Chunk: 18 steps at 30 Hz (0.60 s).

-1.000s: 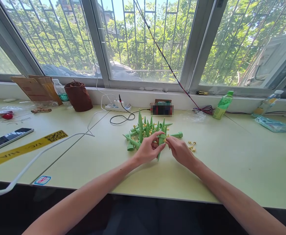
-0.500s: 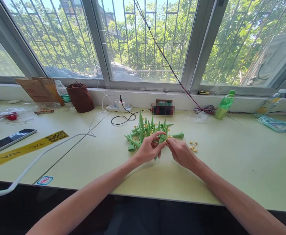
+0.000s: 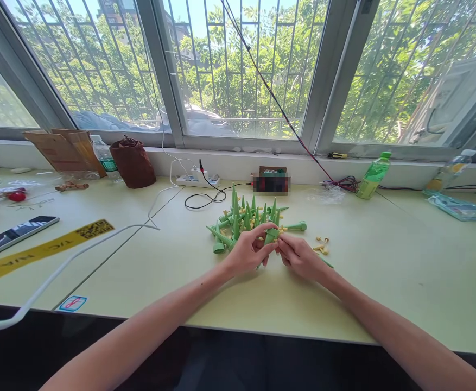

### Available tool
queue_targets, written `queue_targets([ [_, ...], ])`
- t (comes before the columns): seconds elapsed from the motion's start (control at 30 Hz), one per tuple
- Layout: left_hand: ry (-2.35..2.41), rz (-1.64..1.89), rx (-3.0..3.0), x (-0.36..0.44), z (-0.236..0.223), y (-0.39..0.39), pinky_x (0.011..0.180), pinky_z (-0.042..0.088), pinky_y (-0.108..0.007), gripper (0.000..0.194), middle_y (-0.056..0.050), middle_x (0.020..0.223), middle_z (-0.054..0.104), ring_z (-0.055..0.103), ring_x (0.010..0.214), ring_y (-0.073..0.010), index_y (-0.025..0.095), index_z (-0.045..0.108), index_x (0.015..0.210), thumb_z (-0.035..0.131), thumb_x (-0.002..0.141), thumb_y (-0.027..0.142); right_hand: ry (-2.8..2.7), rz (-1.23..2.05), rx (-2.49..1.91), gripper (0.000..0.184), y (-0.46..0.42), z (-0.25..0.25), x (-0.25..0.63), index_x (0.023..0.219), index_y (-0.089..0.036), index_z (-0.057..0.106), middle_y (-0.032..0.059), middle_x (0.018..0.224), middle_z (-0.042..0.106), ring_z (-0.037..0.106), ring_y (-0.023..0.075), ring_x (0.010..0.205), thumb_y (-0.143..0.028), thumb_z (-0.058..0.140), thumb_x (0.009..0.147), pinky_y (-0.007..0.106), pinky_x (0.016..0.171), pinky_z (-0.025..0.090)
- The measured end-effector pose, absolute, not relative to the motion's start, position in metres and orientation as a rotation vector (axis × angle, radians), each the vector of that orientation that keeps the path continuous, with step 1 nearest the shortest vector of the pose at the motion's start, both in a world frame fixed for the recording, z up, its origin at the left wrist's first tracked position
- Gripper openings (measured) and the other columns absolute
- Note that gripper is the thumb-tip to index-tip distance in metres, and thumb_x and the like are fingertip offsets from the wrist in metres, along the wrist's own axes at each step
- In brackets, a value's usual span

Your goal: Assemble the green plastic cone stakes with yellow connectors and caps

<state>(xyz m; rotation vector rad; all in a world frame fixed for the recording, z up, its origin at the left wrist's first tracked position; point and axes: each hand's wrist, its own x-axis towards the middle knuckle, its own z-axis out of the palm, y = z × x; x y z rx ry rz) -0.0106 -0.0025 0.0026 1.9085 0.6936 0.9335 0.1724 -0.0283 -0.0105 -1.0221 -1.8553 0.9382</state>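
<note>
A pile of green plastic spikes (image 3: 241,220) lies on the pale green table (image 3: 384,271), mixed with small yellow pieces. My left hand (image 3: 248,252) is closed around one green spike (image 3: 271,235), its tip pointing down toward me. My right hand (image 3: 298,255) meets it at the spike's wide end, fingers pinched together; a second thin green spike (image 3: 326,263) shows beside that hand. A few loose yellow pieces (image 3: 321,247) lie just right of my right hand. One capped green spike (image 3: 297,226) lies on its side behind my hands.
A power strip (image 3: 197,178) with black and white cables sits by the window sill. A brown pouch (image 3: 132,162), cardboard (image 3: 64,149) and a bottle stand at back left. A phone (image 3: 13,232) and yellow strip (image 3: 42,250) lie left. A green bottle (image 3: 373,175) lies right.
Both hands have drawn slightly closer to me and together. The spike in my left hand has tilted a little; my right hand now presses against its wide end.
</note>
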Motion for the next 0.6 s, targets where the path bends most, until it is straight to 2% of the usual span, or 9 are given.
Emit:
queue_targets([
  [0.17,0.669,0.942,1.889,-0.011,0.001,-0.002,0.043,0.038,-0.017,0.042,0.007,0.064,0.042,0.055,0.044,-0.0069,0.018,0.051,0.124,0.059,0.089,0.039,-1.539,1.586,-0.827,0.039,-0.027,-0.007,0.176,0.072,-0.021,0.042,-0.0101,0.053,0.022,0.025,0.0059,0.037,-0.052,0.047,0.094,0.021,0.037,0.019],
  [0.3,0.627,0.964,1.857,-0.009,0.002,-0.002,0.041,0.037,-0.016,0.044,0.006,0.065,0.041,0.055,0.043,-0.0069,0.018,0.051,0.124,0.059,0.089,0.042,-1.299,1.899,-0.721,0.038,-0.028,-0.003,0.179,0.072,-0.019,0.041,-0.01,0.056,0.022,0.025,0.0042,0.039,-0.05,0.056,0.091,0.018,0.037,0.016],
  [0.43,0.669,0.963,1.861,-0.008,0.006,-0.002,0.04,0.037,-0.016,0.043,0.004,0.07,0.048,0.053,0.042,-0.0058,0.018,0.05,0.125,0.056,0.09,0.043,-1.215,1.865,-0.73,0.038,-0.027,-0.004,0.174,0.072,-0.019,0.043,-0.0101,0.054,0.023,0.028,0.0046,0.039,-0.05,0.057,0.089,0.018,0.036,0.019],
  [0.6,0.727,0.993,1.877,-0.009,0.012,0.001,0.038,0.036,-0.015,0.042,0.002,0.074,0.055,0.044,0.04,-0.0024,0.019,0.049,0.128,0.053,0.093,0.041,-1.392,1.36,-0.847,0.04,-0.024,-0.01,0.164,0.073,-0.019,0.044,-0.0087,0.055,0.031,0.035,0.006,0.037,-0.054,0.049,0.093,0.021,0.036,0.024],
])
